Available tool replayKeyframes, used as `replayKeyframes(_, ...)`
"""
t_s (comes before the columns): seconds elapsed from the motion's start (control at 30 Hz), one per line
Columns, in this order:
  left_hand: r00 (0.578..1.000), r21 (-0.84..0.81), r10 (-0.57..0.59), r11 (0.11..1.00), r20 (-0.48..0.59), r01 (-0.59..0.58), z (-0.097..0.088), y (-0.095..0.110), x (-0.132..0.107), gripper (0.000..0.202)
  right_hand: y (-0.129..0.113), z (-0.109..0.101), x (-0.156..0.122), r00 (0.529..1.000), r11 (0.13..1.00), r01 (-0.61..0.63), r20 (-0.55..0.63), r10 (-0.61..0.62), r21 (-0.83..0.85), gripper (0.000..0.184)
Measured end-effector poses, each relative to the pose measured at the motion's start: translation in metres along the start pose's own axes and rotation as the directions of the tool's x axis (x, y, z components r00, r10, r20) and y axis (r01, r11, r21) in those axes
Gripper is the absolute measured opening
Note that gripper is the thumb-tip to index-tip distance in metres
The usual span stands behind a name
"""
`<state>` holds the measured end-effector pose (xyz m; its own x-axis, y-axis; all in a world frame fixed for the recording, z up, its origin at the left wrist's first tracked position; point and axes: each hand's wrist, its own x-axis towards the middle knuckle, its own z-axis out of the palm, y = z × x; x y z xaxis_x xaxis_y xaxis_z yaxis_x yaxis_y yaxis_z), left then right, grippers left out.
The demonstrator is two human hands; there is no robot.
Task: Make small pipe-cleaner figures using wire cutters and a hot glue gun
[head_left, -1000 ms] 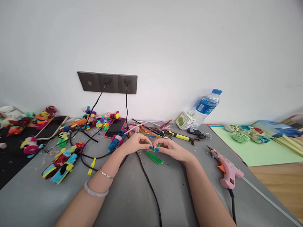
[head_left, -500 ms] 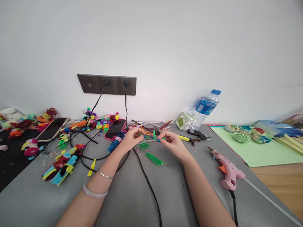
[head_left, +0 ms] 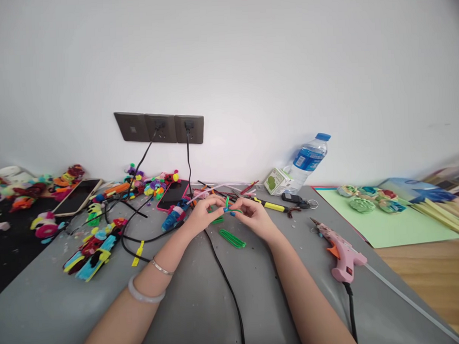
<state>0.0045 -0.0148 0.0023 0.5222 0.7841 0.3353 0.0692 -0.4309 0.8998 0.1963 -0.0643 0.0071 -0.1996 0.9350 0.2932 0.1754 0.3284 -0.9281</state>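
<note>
My left hand point(head_left: 206, 213) and my right hand point(head_left: 252, 216) meet fingertip to fingertip above the middle of the grey table point(head_left: 204, 303). Between them they pinch a green pipe cleaner point(head_left: 227, 201), one end of which sticks up; the rest is mostly covered by my fingers. Just below my hands lies a folded bundle of green pipe cleaner point(head_left: 232, 238), flat on the table. Another small green piece point(head_left: 218, 220) shows partly behind my left fingers.
On the right are a pink glue gun point(head_left: 345, 256), yellow-handled pliers point(head_left: 274, 206), a key fob point(head_left: 292, 199), a small box point(head_left: 277, 181) and a water bottle point(head_left: 308, 161). Pipe-cleaner figures point(head_left: 97, 252), phones point(head_left: 78, 196) and black cables point(head_left: 228, 282) occupy the left and middle.
My hands have drawn together, the right moving left toward the left hand, with the green pipe cleaner still pinched between them. The view has shifted slightly.
</note>
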Motion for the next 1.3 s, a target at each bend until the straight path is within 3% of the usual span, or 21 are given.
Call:
replayKeyframes(0.17, 0.997, -0.087, -0.072, 0.994, -0.009, 0.071, -0.001, -0.003, 0.000, 0.015, -0.003, -0.004, 0.001, 0.998, 0.998, 0.041, -0.049, -0.043, -0.050, 0.020)
replayKeyframes(0.37, 0.993, -0.152, -0.103, 0.982, 0.063, 0.112, -0.001, 0.006, -0.001, 0.020, -0.005, -0.006, 0.001, 0.994, 0.993, 0.091, -0.060, -0.096, -0.082, 0.019)
replayKeyframes(0.77, 0.945, -0.128, -0.086, 0.983, 0.315, 0.132, -0.006, 0.009, -0.002, 0.016, -0.007, -0.003, 0.000, 0.999, 0.991, 0.036, 0.013, -0.038, 0.132, 0.021)
replayKeyframes(1.07, 0.945, -0.062, -0.124, 0.987, 0.301, 0.150, -0.006, 0.013, -0.003, 0.013, -0.011, 0.000, 0.000, 0.998, 0.989, 0.067, -0.002, -0.068, 0.132, 0.022)
replayKeyframes(1.2, 0.942, -0.041, -0.102, 0.992, 0.318, 0.121, -0.006, 0.011, -0.003, 0.010, -0.015, 0.002, 0.000, 0.998, 0.983, 0.016, 0.054, -0.026, 0.181, 0.024)
replayKeyframes(1.3, 0.956, -0.044, -0.082, 0.994, 0.282, 0.099, -0.004, 0.012, -0.003, 0.011, -0.014, 0.001, 0.000, 1.000, 0.979, 0.001, 0.024, -0.006, 0.206, 0.024)
